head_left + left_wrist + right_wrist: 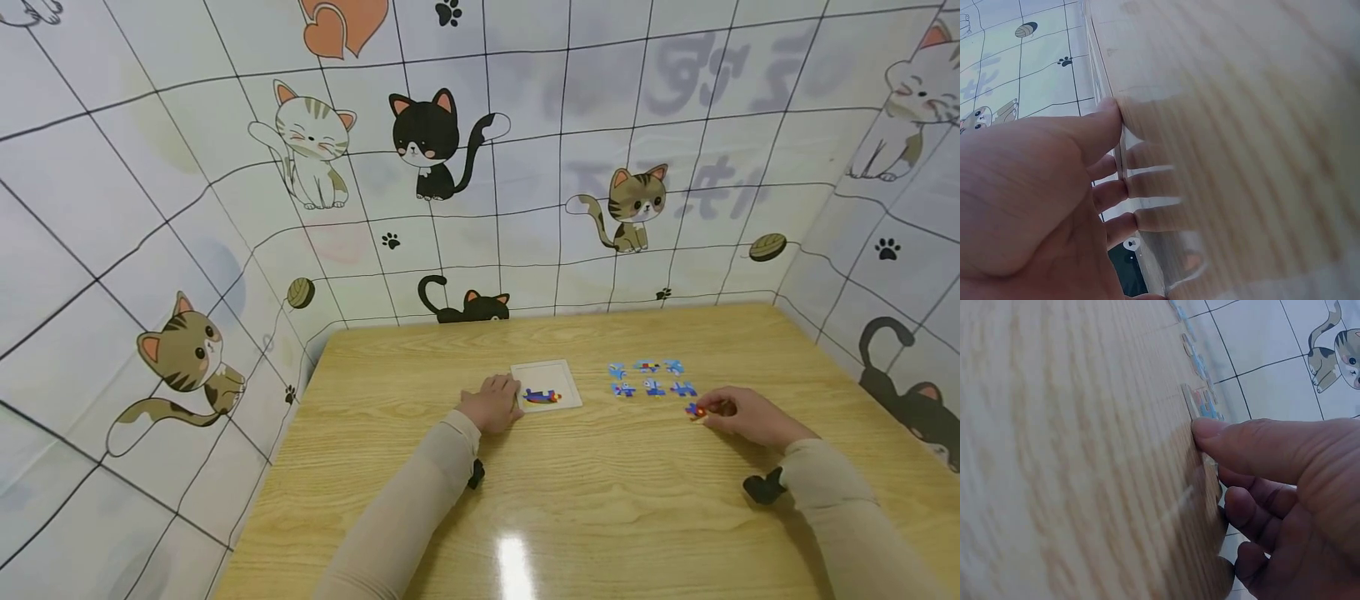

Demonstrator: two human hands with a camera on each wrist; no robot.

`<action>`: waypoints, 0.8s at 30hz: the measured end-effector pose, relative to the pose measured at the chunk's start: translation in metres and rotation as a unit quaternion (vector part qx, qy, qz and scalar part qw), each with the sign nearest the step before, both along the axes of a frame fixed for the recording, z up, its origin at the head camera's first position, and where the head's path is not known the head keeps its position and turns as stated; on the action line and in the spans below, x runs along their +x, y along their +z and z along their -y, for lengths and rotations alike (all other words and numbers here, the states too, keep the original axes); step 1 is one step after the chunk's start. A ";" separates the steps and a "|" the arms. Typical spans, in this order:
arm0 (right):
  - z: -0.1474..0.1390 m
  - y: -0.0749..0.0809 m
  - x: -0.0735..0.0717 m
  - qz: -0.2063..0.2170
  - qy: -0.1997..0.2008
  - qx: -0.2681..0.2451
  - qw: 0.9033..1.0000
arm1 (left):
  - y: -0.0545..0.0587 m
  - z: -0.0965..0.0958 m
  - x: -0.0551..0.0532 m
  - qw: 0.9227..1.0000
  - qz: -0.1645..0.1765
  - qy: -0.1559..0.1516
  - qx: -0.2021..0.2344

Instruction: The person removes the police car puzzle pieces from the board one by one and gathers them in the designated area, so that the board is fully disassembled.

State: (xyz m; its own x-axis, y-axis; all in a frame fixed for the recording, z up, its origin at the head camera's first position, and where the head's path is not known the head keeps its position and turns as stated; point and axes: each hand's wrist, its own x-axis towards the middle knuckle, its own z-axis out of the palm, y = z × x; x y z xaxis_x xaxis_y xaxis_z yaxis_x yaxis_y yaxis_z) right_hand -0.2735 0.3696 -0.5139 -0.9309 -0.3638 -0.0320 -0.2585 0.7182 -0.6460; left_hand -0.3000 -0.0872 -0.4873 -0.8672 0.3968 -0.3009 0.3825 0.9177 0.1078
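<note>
In the head view, my left hand (491, 406) rests on the table with its fingers spread, at the left edge of a white puzzle tray (543, 374). Joined puzzle pieces (542, 397) in blue, red and yellow fill the tray's lower part. My right hand (738, 414) pinches a blue and red puzzle piece (694, 411) between thumb and fingers, low over the table right of the tray. The right wrist view shows the thumb (1213, 430) against the edge of that thin piece. In the left wrist view, the thumb (1107, 122) and fingertips meet the tabletop.
Several loose blue puzzle pieces (654, 387) lie in two rows between the tray and my right hand. They stand on a wooden table (585, 492), whose back edge meets a wall covering (525, 242) printed with cats and grid lines. Similar covering rises on both sides.
</note>
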 end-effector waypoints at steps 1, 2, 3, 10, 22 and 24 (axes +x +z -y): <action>0.000 0.001 0.000 -0.003 0.003 0.000 1.000 | 0.000 0.000 0.000 1.000 -0.001 -0.001 -0.002; 0.000 0.001 -0.001 -0.005 0.006 0.001 1.000 | -0.001 0.001 0.000 1.000 -0.003 -0.002 -0.002; 0.000 0.002 -0.001 -0.006 0.008 0.002 1.000 | -0.001 0.001 0.000 1.000 -0.005 -0.003 -0.002; 0.021 0.018 -0.004 0.003 -0.010 0.008 1.000 | 0.001 0.002 0.001 1.000 -0.011 -0.011 0.000; 0.160 0.034 -0.039 -0.035 0.099 -0.013 0.994 | -0.005 -0.002 -0.003 1.000 0.002 0.009 0.019; 0.178 0.031 -0.046 -0.029 0.100 -0.005 0.995 | -0.005 -0.002 -0.003 1.000 0.001 0.010 0.021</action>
State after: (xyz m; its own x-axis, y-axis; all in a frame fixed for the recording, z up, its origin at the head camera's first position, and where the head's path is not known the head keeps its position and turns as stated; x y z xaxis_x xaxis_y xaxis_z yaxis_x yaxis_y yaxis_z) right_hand -0.3191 0.1915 -0.4834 -0.8403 -0.5415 0.0240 -0.4319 0.6422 -0.6333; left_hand -0.3027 -0.0847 -0.4926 -0.8743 0.3920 -0.2864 0.3643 0.9197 0.1467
